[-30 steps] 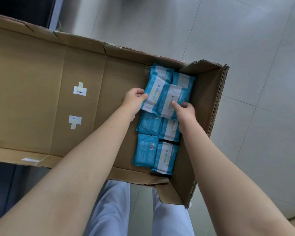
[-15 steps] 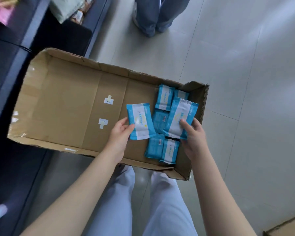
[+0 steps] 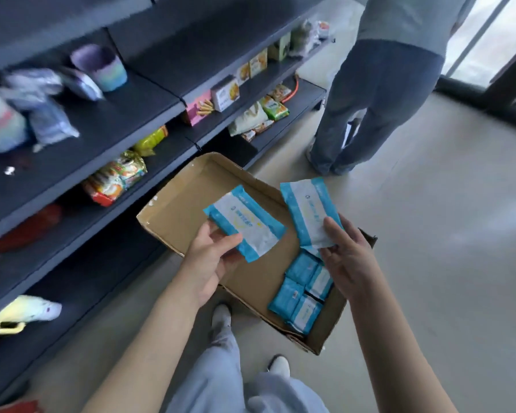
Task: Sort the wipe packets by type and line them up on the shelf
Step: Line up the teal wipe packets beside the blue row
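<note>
Left hand [image 3: 204, 260] grips one blue-and-white wipe packet [image 3: 245, 223] above the cardboard box [image 3: 176, 213]; right hand [image 3: 347, 257] pinches a second packet [image 3: 309, 211] at its lower end. Remaining packets [image 3: 303, 293] lie in the box's near right corner, perhaps six, edges blurred. Dark shelf [image 3: 108, 129] stands left.

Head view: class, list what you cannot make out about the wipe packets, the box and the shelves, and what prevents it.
- Left packet, in left hand, and right packet, in right hand: head view, print too blurred to read.
- Boxed packets in cardboard box: head view, right hand covers some, count uncertain.
- Shelf goods, upper left: head view, motion blur.
- Second person: head view, top edge cuts them off.
</note>
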Motion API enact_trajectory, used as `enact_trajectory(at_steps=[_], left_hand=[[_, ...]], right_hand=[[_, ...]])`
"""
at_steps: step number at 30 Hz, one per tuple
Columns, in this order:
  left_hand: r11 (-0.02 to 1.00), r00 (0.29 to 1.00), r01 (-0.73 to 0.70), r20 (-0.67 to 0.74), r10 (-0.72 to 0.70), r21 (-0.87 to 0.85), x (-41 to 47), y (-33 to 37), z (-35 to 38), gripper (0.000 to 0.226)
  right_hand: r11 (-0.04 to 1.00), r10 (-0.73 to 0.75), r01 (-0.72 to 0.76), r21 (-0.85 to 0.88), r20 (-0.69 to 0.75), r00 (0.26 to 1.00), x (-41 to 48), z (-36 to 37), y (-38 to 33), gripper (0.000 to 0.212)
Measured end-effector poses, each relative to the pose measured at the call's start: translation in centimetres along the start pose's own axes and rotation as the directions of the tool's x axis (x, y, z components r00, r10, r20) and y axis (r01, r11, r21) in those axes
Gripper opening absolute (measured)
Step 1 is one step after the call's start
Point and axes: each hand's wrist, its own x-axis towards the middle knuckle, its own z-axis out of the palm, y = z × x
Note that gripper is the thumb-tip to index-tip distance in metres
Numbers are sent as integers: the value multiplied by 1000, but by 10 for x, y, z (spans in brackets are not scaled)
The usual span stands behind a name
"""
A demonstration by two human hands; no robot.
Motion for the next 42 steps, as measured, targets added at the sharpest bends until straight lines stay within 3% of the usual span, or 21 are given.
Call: enact_trajectory(at_steps=[4,8,15,18,23,27,31,39,42], left_hand=[[993,989,-114,-101,112,-18,-52,22,-17,44],[967,936,-239,-284,208,-82,-100,49,-54,22],[924,734,-382,-605,308,6,-173,101,-163,13],[909,682,-414,-645,345,48,-205,122,-220,12],[873,580,-482,-718,384,78,-254,159,-320,7],[846,544,-525,-730,414,88,-280,183,-383,10],[832,517,-537,-726,452,136,-288,208,-431,39],[758,413,-608,-721,557,237,-271,280,-506,70],[752,387,-587,-713,585,299,-256,302,-529,60]], right_hand=[[1000,17,-19,10,212,977,-24,37,-4,43],[992,80,-37,-119,376,923,-39,92,7,37],[942,229,-116,-315,351,908,-74,222,90,12],[925,247,-124,-358,322,914,-95,273,141,18],[938,277,-151,-311,416,866,-129,351,225,19],[939,297,-149,-310,513,805,-149,397,274,24],[931,278,-51,-362,610,742,-154,443,298,28],[815,96,383,-436,752,652,-124,584,333,17],[758,46,512,-404,816,576,-105,635,352,16]])
